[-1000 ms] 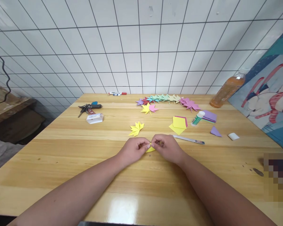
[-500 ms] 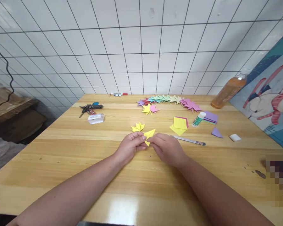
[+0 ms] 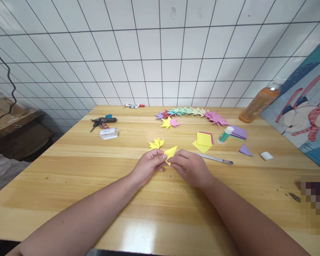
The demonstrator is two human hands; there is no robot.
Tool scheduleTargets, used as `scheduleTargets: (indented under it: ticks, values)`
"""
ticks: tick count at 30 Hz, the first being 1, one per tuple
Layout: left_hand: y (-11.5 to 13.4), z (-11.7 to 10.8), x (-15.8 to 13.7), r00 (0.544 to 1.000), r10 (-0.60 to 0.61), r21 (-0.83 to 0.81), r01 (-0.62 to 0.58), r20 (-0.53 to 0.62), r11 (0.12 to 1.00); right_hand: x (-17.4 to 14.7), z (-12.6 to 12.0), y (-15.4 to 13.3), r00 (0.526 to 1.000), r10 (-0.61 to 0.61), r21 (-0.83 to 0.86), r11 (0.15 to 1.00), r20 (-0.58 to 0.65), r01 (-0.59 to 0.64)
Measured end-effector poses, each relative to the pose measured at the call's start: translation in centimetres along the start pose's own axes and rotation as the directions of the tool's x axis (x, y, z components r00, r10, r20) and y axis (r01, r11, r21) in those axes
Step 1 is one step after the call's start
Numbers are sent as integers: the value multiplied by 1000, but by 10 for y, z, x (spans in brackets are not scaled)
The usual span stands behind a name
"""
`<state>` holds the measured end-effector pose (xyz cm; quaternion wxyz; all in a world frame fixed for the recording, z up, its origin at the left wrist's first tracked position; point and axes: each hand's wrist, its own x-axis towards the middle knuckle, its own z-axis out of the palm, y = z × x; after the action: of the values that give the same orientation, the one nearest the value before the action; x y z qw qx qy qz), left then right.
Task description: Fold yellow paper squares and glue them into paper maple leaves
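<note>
My left hand (image 3: 147,165) and my right hand (image 3: 190,167) meet at the middle of the wooden table (image 3: 77,177). Both pinch a small folded yellow paper piece (image 3: 170,153), lifted a little off the table and pointing up. Just behind it lies a finished yellow paper leaf (image 3: 156,143). To the right sit a stack of yellow and pink paper squares (image 3: 203,140), a metal ruler (image 3: 214,159) and a glue stick (image 3: 225,134).
A row of coloured paper leaves (image 3: 189,113) curves along the back. Keys (image 3: 101,121), a small white box (image 3: 108,133) and a marker (image 3: 133,105) lie at the left back. An orange bottle (image 3: 258,102), purple paper (image 3: 239,132), a purple triangle (image 3: 245,150) and a picture (image 3: 304,106) stand at right.
The yellow piece went from lying flat under my fingertips to being raised and held upright between both hands. My hands shifted slightly away from me.
</note>
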<state>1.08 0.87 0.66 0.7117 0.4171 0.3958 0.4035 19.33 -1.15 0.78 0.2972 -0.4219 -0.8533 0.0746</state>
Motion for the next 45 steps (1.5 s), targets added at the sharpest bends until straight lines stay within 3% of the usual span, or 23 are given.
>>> scheduleTargets:
  ticks: [2,5,8,11,13,18,25,30,35,38,41,45]
  values:
    - [0,1,0,1000,25,39,-24,-9,999,1,2,-1,998,46,97,994,-39,-42]
    - [-2,3,-1,998,60,111,-56,-33,992,5,5,-6,968,227,276,942,-103,-191]
    - [-3,6,0,993,110,147,-101,-52,984,10,10,-13,889,453,519,776,-64,-358]
    - [-5,7,2,989,142,138,-135,-40,981,12,12,-17,816,574,671,580,65,-461]
    - [-6,6,2,991,136,114,-133,-15,985,11,12,-17,805,589,681,562,68,-469]
    - [-6,2,3,995,48,153,-62,90,986,9,12,-14,833,554,610,661,-5,-436]
    - [-5,5,2,994,103,240,-109,38,965,12,9,-18,804,595,614,629,16,-478]
    - [-6,7,1,985,164,285,-170,48,943,11,11,-18,813,582,640,621,11,-453]
    - [-4,7,0,987,156,259,-158,28,953,11,12,-18,812,582,625,649,-42,-433]
    - [-1,7,-1,987,158,217,-155,1,964,11,12,-19,777,629,698,565,-19,-440]
    - [-1,8,-1,986,165,193,-158,-20,968,13,12,-18,752,640,703,461,160,-542]
    - [-2,8,-1,987,156,195,-147,-32,970,13,13,-16,736,647,707,426,199,-565]
